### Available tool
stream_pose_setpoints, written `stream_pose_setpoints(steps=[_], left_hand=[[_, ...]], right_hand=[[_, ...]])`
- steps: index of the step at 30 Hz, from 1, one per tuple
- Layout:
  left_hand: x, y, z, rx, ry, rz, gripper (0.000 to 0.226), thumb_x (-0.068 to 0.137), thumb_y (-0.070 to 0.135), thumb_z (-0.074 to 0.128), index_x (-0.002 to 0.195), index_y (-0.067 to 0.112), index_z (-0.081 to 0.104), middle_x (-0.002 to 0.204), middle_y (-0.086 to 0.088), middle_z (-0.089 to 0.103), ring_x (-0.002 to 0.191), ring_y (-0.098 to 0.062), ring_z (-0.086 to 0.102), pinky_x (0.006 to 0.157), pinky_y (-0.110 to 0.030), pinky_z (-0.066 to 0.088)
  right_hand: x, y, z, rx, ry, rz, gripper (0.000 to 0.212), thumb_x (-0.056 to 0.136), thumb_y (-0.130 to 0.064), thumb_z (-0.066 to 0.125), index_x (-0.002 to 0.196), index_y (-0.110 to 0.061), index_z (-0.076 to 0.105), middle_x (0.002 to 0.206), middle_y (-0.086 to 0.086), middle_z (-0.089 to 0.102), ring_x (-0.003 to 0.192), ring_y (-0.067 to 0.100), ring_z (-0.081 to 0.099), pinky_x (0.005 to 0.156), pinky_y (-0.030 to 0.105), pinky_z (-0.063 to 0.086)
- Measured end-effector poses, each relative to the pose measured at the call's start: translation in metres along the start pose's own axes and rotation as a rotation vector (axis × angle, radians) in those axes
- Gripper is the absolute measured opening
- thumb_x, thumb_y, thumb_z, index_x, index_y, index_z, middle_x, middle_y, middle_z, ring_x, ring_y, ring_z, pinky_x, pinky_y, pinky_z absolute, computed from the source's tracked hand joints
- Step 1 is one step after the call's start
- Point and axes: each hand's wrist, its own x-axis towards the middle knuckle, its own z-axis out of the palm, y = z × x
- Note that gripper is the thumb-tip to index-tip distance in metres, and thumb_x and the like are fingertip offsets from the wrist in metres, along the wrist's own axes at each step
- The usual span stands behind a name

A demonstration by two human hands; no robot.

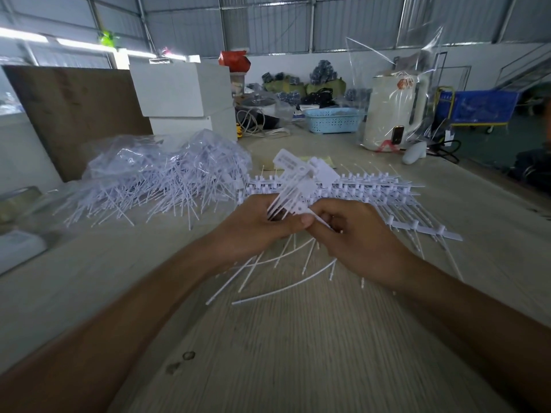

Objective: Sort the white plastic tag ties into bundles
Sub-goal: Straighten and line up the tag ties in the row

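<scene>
Head view: both hands (253, 225) (354, 234) pinch thin (flat-headed) tag ties (293, 186).

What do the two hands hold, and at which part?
Left hand grips a bundle of tag ties by the stems; right hand pinches one tie's stem.

1. Bare wooden table (313, 353) is lying open in front of the person, giving a clear path between the forearms.
2. A heap of loose ties in clear bags (155, 177) is blocking the left side.
3. Rows of moulded tie strips (372, 189) are filling the space just beyond the hands and spreading right.
4. White boxes (185, 93), a blue basket (334, 120) and a white kettle (393, 111) are crowding the far edge.
</scene>
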Motion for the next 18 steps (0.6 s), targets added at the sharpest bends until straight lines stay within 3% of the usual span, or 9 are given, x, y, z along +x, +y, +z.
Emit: stream_pose_setpoints(steps=[2,4,9,14,18], left_hand=[[0.000,-0.003,-0.004,0.005,-0.015,0.001,0.020,0.096,0.031,0.066,0.076,0.034,0.069,0.059,0.008,0.063,0.052,-0.003,0.053,0.054,-0.015,0.040],[0.001,-0.008,-0.006,0.021,-0.001,-0.006,0.022,0.098,0.029,0.064,0.076,0.030,0.067,0.056,0.002,0.061,0.049,-0.009,0.049,0.052,-0.017,0.038],[0.005,-0.012,-0.009,0.019,0.096,-0.055,0.026,0.100,0.014,0.057,0.082,-0.004,0.058,0.054,0.009,0.044,0.047,-0.005,0.040,0.050,-0.017,0.035],[0.002,-0.009,-0.005,-0.014,0.049,-0.118,0.025,0.105,0.021,0.048,0.080,0.023,0.051,0.053,0.007,0.041,0.045,-0.011,0.040,0.046,-0.023,0.039],[0.002,-0.008,-0.010,0.020,0.128,-0.111,0.026,0.105,0.022,0.048,0.082,0.030,0.057,0.052,0.016,0.041,0.042,0.001,0.035,0.041,-0.009,0.030]], right_hand=[[0.001,0.001,-0.001,0.083,-0.020,0.063,0.016,0.096,-0.023,0.065,0.088,-0.011,0.070,0.069,0.014,0.061,0.058,0.033,0.057,0.056,0.045,0.046],[0.003,0.003,-0.002,0.156,-0.020,0.141,0.006,0.093,-0.018,0.069,0.092,-0.013,0.072,0.075,0.014,0.065,0.057,0.026,0.058,0.055,0.045,0.048],[0.000,0.012,-0.003,0.376,-0.168,0.357,0.016,0.090,-0.012,0.071,0.105,-0.015,0.074,0.086,0.003,0.074,0.066,0.011,0.067,0.057,0.021,0.053],[0.000,0.014,-0.003,0.429,-0.255,0.455,0.009,0.093,-0.016,0.069,0.091,-0.010,0.077,0.078,0.001,0.073,0.074,0.014,0.072,0.064,0.024,0.058],[-0.001,0.009,-0.009,0.394,-0.243,0.486,0.024,0.094,-0.024,0.068,0.084,-0.003,0.073,0.070,0.014,0.068,0.062,0.019,0.066,0.055,0.024,0.054]])
